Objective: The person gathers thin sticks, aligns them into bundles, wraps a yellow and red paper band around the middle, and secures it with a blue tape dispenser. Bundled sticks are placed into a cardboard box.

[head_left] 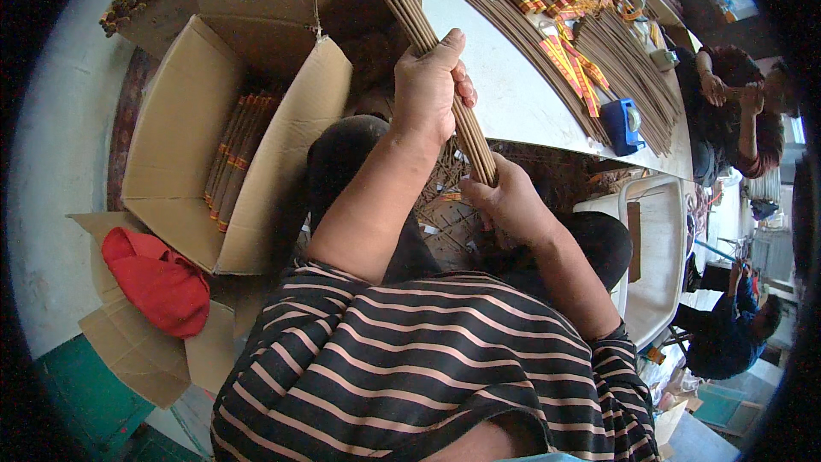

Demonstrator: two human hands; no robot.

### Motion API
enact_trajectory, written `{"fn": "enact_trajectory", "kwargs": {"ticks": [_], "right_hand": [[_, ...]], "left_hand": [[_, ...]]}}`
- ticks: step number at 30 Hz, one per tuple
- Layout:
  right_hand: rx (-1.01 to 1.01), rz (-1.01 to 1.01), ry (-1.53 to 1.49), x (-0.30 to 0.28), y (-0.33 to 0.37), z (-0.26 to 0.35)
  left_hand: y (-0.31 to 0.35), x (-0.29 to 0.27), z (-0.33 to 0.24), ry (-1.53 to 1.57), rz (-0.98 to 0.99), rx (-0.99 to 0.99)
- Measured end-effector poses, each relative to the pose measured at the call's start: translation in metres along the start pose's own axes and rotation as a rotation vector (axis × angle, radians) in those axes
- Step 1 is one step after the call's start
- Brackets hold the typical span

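white table, held sticks, cardboard box of bundles

To my left I see a red cloth and, lower down, a green panel, while off to my right are a co-worker in dark red and another in dark blue.

Room: white tabletop, near strip | Obstacles: stick bundle, loose sticks, tape dispenser; left, carton wall
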State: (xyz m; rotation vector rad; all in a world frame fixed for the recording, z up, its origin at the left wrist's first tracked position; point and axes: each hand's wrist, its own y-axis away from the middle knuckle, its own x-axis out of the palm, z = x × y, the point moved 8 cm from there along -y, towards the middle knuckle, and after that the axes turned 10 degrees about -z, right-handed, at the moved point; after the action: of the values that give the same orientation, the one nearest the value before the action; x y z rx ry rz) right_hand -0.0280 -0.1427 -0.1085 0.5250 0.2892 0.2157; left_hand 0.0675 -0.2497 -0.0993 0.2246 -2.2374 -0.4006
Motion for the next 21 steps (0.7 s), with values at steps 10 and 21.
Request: {"fn": "enact_trajectory", "kwargs": {"ticks": [10, 21], "right_hand": [[0.150, 0.260, -0.450, 0.014, 0.013, 0.001], [0.086, 0.177, -0.250, 0.002, 0.008, 0.012]], "left_hand": [[0.009, 0.019, 0.010, 0.192, 0.273, -0.174], [0.019, 0.025, 0.012, 0.236, 0.351, -0.213]]}}
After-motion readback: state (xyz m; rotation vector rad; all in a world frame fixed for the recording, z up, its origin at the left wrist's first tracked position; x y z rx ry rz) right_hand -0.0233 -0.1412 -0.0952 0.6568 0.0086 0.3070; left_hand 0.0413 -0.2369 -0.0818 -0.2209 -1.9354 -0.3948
